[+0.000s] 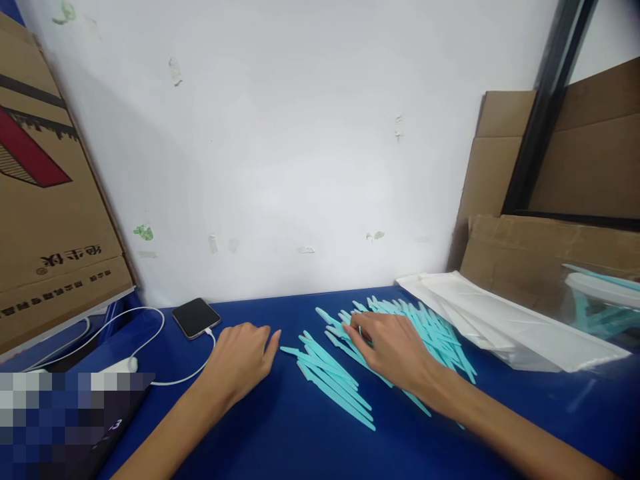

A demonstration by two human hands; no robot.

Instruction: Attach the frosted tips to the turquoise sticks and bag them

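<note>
My left hand is over the blue table, left of a small group of turquoise eyebrow razors. Its thumb points out, apart from the fingers, which bend down and are partly hidden; nothing shows in it. My right hand lies over the left part of a larger pile of the same razors, slim handles with pale ends. Its thumb and index finger bend together at one razor, whose far end sticks out to the left. The palm hides the razors beneath.
Behind the pile, at right, lie white flat bags. A clear tub with turquoise pieces stands at the right edge. To the left are a phone on a white cable, a dark device and a cardboard box. A white wall closes off the back.
</note>
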